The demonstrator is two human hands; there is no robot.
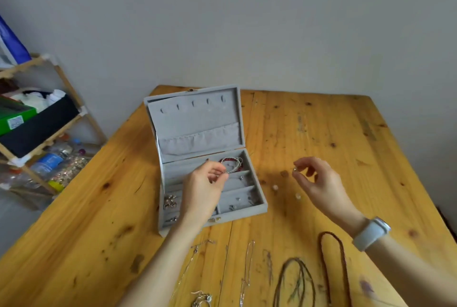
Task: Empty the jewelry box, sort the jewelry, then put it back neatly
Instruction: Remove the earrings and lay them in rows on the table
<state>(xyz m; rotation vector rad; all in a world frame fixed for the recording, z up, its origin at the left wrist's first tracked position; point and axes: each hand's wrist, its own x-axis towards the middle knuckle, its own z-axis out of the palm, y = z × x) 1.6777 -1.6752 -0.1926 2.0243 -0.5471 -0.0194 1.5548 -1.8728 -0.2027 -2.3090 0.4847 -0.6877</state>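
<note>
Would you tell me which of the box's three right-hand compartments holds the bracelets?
The farthest compartment, beside the lid's hinge: red and silver bracelets lie in it, while the two nearer ones hold only small pieces.

Two bare forearms, no sleeves; a pale grey smartwatch (371, 232) with rounded case on the right wrist.

Soft even daylight, faint shadows on table (321, 133); slight blur, wide-angle edge distortion.

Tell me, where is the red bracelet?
The red bracelet lies in the back right compartment of the open grey jewelry box, just beyond the left hand, with a silvery bracelet resting over it.
</note>
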